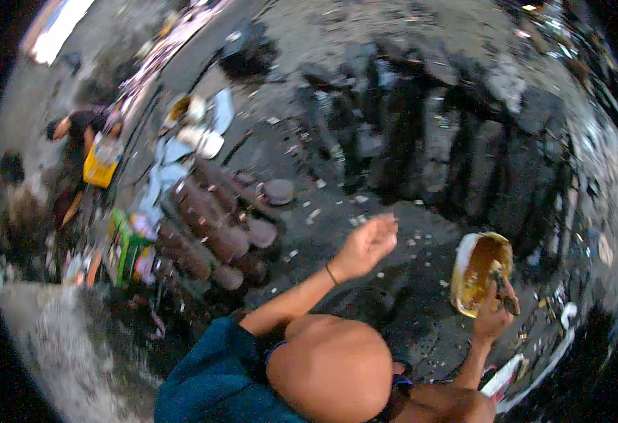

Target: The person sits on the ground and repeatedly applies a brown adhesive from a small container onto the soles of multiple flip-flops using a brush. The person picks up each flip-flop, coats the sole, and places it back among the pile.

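Beside my right knee, my right hand point(493, 319) is closed around a short dark-handled tool, perhaps a brush point(509, 302). Its pale end leans over the rim of a cut-open whitish container point(462, 271). A glossy amber-brown substance point(485, 262) coats the inside of that container. My left hand point(369, 247), a dark band at its wrist, hovers over the dark ground in front of me. Its fingers look loosely stretched, and nothing shows in them, though the picture is blurred. Nearest to it on the far side is a row of long dark pieces point(436, 144).
Brown elongated pieces with rounded ends point(210, 218) lie in a group on the left. Beyond them are a white tub point(202, 141) and light-blue cloth or sheets point(161, 173). Another person point(83, 134) sits far left near a yellow container point(102, 162). Pale scraps litter the ground.
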